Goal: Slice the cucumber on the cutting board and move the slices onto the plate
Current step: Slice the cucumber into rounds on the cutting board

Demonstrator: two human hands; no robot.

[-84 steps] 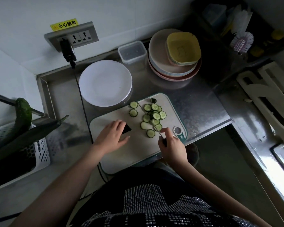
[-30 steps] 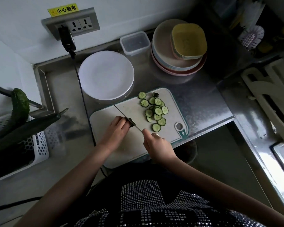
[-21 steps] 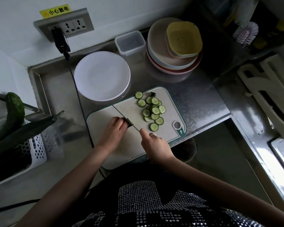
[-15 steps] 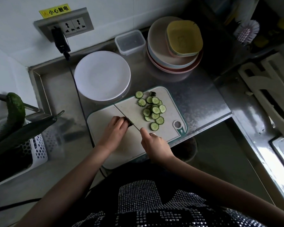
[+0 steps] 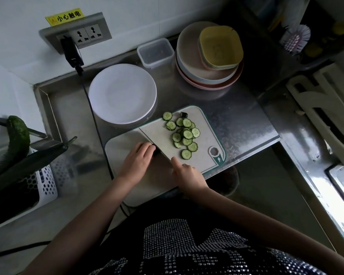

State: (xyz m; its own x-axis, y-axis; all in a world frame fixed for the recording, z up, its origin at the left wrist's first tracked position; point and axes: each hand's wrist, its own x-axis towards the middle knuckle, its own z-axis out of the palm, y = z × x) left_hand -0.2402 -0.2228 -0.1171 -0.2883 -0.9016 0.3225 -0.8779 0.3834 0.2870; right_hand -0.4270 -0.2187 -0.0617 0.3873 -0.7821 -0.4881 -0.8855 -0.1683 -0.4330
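Note:
A pale cutting board (image 5: 207,124) lies on the steel counter, with several cucumber slices (image 5: 184,133) piled on its right half and a dark cucumber tip (image 5: 184,115) at its far edge. My left hand (image 5: 137,161) curls its fingers over a short dark cucumber stub (image 5: 156,152) near the board's middle. My right hand (image 5: 187,175) grips the handle of a knife (image 5: 155,143), index finger along the spine. Seen edge-on, the blade runs diagonally up-left, right beside the stub. A bare white plate (image 5: 122,93) sits just beyond the board's left corner.
A stack of plates topped with yellow square dishes (image 5: 209,56) and a clear plastic box (image 5: 155,50) stand at the back. A plug with its cable (image 5: 72,50) hangs from the wall socket. A white basket (image 5: 46,187) at left holds whole cucumbers (image 5: 18,139).
My right hand shifted left from beside the slices and brought the knife across the board against the stub. My left hand went from lying flat to curling over the stub. Slices unmoved.

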